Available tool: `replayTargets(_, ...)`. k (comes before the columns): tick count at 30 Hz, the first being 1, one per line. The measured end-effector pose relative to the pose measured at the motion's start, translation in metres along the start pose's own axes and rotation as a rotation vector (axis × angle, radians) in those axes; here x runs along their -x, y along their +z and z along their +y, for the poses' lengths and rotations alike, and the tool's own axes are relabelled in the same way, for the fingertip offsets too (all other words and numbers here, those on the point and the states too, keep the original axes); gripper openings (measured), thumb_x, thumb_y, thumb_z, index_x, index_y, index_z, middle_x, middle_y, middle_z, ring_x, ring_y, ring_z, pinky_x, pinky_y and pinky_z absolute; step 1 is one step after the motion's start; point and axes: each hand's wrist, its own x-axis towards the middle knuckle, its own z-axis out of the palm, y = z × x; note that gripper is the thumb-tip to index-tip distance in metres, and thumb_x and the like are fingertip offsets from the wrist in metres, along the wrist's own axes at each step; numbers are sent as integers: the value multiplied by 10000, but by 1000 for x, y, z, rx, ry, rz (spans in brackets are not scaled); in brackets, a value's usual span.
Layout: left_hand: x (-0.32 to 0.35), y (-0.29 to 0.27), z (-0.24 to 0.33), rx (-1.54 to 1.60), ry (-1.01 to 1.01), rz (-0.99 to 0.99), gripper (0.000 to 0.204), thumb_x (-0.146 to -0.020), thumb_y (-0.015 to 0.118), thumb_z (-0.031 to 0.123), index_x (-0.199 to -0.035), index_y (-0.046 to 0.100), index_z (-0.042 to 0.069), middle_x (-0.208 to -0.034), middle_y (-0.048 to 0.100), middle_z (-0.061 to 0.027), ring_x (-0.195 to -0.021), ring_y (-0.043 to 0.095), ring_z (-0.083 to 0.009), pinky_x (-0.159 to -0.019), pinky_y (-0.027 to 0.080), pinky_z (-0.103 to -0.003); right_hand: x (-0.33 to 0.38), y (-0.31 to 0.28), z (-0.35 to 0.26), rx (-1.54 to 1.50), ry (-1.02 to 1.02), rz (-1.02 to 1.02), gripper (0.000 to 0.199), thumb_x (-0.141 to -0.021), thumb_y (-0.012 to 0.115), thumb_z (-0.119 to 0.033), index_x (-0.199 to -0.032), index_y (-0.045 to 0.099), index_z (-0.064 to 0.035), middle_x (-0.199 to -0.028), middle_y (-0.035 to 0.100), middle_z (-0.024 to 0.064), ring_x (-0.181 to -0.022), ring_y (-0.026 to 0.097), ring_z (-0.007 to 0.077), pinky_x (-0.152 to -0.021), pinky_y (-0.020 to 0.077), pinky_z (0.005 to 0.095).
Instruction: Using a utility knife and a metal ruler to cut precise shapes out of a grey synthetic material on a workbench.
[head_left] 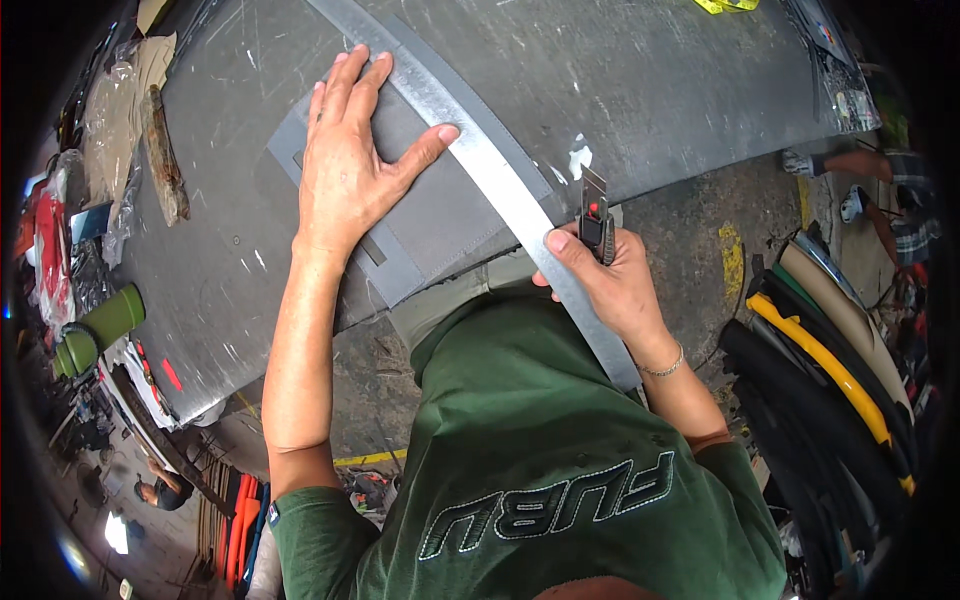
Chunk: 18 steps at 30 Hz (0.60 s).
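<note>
A long flat metal straightedge [490, 170] lies at a slant over a grey stitched panel [435, 215] on the dark worktable [650, 90]. My left hand [345, 175] rests flat on the panel with its fingers apart. Its thumb tip and some fingertips touch the straightedge's left edge. At the table's front edge, my right hand [625, 285] is closed round a black utility knife [594, 215], whose blade points away from me. The thumb of that hand also presses on the straightedge, whose near end sticks out past the table toward my body.
A green cylindrical container [105, 325], a piece of wood [163, 160] and plastic-wrapped material [112, 130] are at the left. Rolls of material, one of them yellow [825, 360], stand at the lower right. Another person's legs [870, 165] show at the far right.
</note>
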Motion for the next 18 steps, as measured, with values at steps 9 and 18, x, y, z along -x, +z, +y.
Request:
replayTargets(9, 0, 1, -1, 5, 16, 17, 891, -767, 857, 569, -1406, 595, 6, -1519, 509, -243, -1475, 423, -374, -1256, 270, -509, -1, -1, 0, -3, -3, -9, 330, -1003, 710, -333, -968, 720, -5, -763, 733, 76, -673, 717, 126, -567, 554, 259)
replayTargets(18, 0, 0, -1, 18, -2, 5, 864, -788, 845, 551, -1455, 574, 73, -1568, 481, -182, -1494, 406, -346, -1267, 257, -509, -1, -1, -1, 12, -10, -7, 324, -1004, 709, -329, -963, 718, -8, -756, 728, 71, -674, 722, 130, -561, 552, 255)
